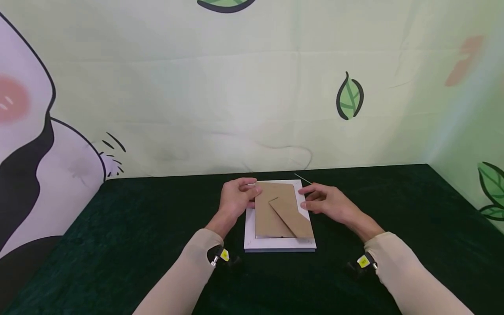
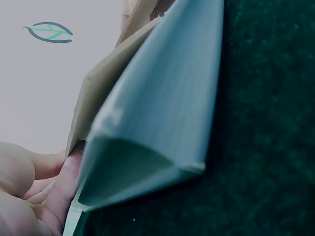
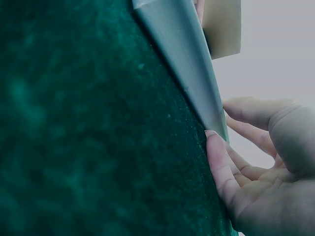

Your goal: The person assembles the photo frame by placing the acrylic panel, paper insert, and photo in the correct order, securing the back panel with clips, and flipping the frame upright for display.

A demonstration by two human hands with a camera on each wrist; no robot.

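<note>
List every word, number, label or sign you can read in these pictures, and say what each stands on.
No readable text anywhere.
Yellow tag on the left wrist mount: a dark mark, too small to read.
Yellow tag on the right wrist mount: a dark mark, too small to read.
Picture frame and its brown backing board: no print.
Backdrop: only drawn leaves, no lettering.

A staged recording set was indicated by a cartoon-printed backdrop (image 1: 252,87) hung behind a green-velvet-draped table (image 1: 118,227).
</note>
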